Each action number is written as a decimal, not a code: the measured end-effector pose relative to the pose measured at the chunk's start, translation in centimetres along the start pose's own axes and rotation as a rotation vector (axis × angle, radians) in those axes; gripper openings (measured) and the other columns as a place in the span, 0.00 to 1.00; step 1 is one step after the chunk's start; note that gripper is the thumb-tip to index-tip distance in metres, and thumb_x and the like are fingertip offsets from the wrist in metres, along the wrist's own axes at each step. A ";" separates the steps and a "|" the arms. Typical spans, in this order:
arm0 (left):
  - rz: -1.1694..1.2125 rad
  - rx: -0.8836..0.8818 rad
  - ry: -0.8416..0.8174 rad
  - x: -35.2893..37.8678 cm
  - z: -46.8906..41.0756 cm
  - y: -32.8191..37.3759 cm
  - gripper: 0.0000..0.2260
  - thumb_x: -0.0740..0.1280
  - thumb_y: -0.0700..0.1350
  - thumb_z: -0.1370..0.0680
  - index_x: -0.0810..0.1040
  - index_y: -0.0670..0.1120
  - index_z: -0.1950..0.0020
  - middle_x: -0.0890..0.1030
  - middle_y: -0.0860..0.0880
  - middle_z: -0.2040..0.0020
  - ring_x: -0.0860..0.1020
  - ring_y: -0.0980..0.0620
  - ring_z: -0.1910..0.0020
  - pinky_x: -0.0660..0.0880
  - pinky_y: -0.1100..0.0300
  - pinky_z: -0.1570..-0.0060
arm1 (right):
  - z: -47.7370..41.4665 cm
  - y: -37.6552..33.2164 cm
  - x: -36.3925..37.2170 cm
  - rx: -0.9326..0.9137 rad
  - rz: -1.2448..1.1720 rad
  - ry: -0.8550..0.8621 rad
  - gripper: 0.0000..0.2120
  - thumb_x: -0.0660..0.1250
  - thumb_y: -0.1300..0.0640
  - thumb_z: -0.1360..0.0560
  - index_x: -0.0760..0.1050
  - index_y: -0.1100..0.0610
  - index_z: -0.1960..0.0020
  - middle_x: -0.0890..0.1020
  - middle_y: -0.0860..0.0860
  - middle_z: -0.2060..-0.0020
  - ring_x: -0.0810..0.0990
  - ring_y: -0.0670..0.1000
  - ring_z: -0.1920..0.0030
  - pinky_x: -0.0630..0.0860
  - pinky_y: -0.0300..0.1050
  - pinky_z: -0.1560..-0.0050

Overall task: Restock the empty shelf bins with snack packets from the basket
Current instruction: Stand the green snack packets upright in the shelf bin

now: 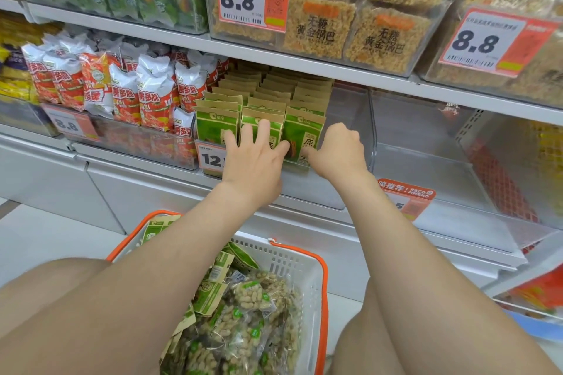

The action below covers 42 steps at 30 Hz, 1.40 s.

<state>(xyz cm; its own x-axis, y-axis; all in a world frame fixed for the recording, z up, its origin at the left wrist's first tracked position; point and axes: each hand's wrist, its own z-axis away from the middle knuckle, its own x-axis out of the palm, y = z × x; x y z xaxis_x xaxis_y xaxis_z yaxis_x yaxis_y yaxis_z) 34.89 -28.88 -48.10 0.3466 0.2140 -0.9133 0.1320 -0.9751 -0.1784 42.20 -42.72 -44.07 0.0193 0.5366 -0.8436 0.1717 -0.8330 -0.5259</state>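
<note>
**A:** Nearest us, the white perforated plastic basket with its orange rim (pixel 307 271) is heaped with mixed snack packets (pixel 243 307). So we're mid-restock?

**B:** We judge so. At the front edge of the clear plastic shelf bin (pixel 348 109), our left hand (pixel 253 158) has its fingers spread straight, pressing on the front row of green-and-tan paper packets (pixel 265 128).

**A:** And our right hand (pixel 338 149)?

**B:** It's curled, with the thumb on the rightmost front packet (pixel 301 134) and the fingers seemingly round its right edge. The packets stand upright in three neat files, flat and stiff-looking. Next we'd let go, reach down to the basket, and start on the empty clear bin (pixel 426 167) to the right.
</note>
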 end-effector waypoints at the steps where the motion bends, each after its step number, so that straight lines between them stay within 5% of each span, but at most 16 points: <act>1: 0.038 0.006 0.007 -0.1 0.2 -0.3 0.23 0.69 0.51 0.26 0.73 0.55 0.31 0.65 0.41 0.35 0.68 0.37 0.41 0.68 0.40 0.40 | 0.4 0.0 -0.2 -0.029 0.034 0.035 0.14 0.74 0.51 0.22 0.72 0.57 0.49 0.75 0.56 0.52 0.77 0.60 0.50 0.71 0.49 0.56; 8: 0.262 0.012 0.116 -1.2 3.0 -2.7 0.13 0.69 0.43 0.27 0.70 0.49 0.45 0.68 0.47 0.48 0.67 0.44 0.50 0.70 0.49 0.53 | 4.5 -1.0 -0.7 -0.270 0.060 0.254 0.05 0.66 0.58 0.23 0.74 0.55 0.47 0.83 0.55 0.56 0.81 0.61 0.54 0.81 0.55 0.56; 13: 0.213 0.029 -0.149 0.1 6.3 -4.6 0.07 0.66 0.50 0.22 0.74 0.51 0.45 0.77 0.48 0.46 0.74 0.43 0.45 0.65 0.50 0.52 | 7.2 -1.5 1.4 -0.471 0.008 -0.139 0.03 0.67 0.56 0.26 0.78 0.48 0.56 0.81 0.45 0.63 0.79 0.52 0.56 0.81 0.54 0.49; 17: 0.210 0.073 -0.555 2.4 9.0 -6.0 0.13 0.66 0.50 0.21 0.77 0.54 0.37 0.82 0.50 0.41 0.80 0.44 0.41 0.76 0.51 0.48 | 9.8 -2.2 4.6 -0.662 0.257 -0.590 0.07 0.68 0.54 0.23 0.81 0.53 0.46 0.79 0.46 0.60 0.78 0.51 0.56 0.81 0.51 0.52; 21: 0.127 0.112 -0.907 5.2 11.6 -7.1 0.17 0.66 0.44 0.20 0.76 0.53 0.31 0.79 0.48 0.33 0.81 0.46 0.42 0.79 0.51 0.46 | 12.1 -2.7 8.5 -0.694 0.474 -0.761 0.03 0.66 0.58 0.25 0.77 0.55 0.51 0.79 0.51 0.58 0.82 0.58 0.56 0.84 0.57 0.56; 24: 0.028 0.146 -1.051 7.6 13.5 -8.0 0.22 0.67 0.39 0.19 0.74 0.53 0.26 0.77 0.49 0.30 0.80 0.46 0.38 0.78 0.52 0.46 | 12.8 -3.3 10.0 -0.703 0.588 -0.822 0.08 0.65 0.60 0.22 0.71 0.57 0.60 0.75 0.54 0.62 0.77 0.56 0.63 0.75 0.47 0.67; 27: -0.079 0.207 -1.071 9.8 15.4 -8.8 0.23 0.67 0.38 0.18 0.73 0.55 0.25 0.75 0.48 0.30 0.78 0.43 0.36 0.78 0.48 0.40 | 13.0 -3.8 11.0 -0.701 0.656 -0.869 0.08 0.64 0.61 0.21 0.72 0.58 0.59 0.77 0.53 0.60 0.75 0.53 0.66 0.67 0.43 0.70; 31: -0.162 0.304 -1.019 11.0 16.5 -9.2 0.29 0.72 0.40 0.21 0.66 0.54 0.22 0.67 0.45 0.24 0.75 0.40 0.32 0.76 0.45 0.37 | 13.3 -5.1 12.0 -0.724 0.652 -0.902 0.13 0.63 0.60 0.19 0.78 0.57 0.36 0.82 0.55 0.45 0.81 0.55 0.56 0.68 0.43 0.69; 39: -0.300 0.482 -0.872 12.5 15.9 -9.3 0.23 0.72 0.47 0.20 0.74 0.49 0.26 0.69 0.47 0.22 0.66 0.44 0.24 0.67 0.43 0.27 | 12.9 -6.5 12.5 -0.733 0.583 -0.946 0.16 0.63 0.57 0.19 0.77 0.54 0.32 0.83 0.54 0.42 0.83 0.57 0.44 0.82 0.51 0.46; 42: -0.218 0.438 -0.902 12.3 15.1 -9.5 0.17 0.75 0.49 0.22 0.78 0.50 0.35 0.79 0.50 0.33 0.74 0.47 0.30 0.67 0.45 0.28 | 12.4 -6.8 12.0 -0.719 0.594 -0.930 0.15 0.63 0.57 0.19 0.79 0.57 0.35 0.84 0.56 0.43 0.84 0.58 0.44 0.82 0.52 0.46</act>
<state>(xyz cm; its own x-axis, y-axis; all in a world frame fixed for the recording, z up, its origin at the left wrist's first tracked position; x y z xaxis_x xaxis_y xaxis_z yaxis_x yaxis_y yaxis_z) 23.92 -17.86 -63.20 -0.4957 0.4413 -0.7481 -0.3044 -0.8949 -0.3262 29.04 -32.26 -51.96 -0.3576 -0.4171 -0.8355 0.8599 -0.4961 -0.1204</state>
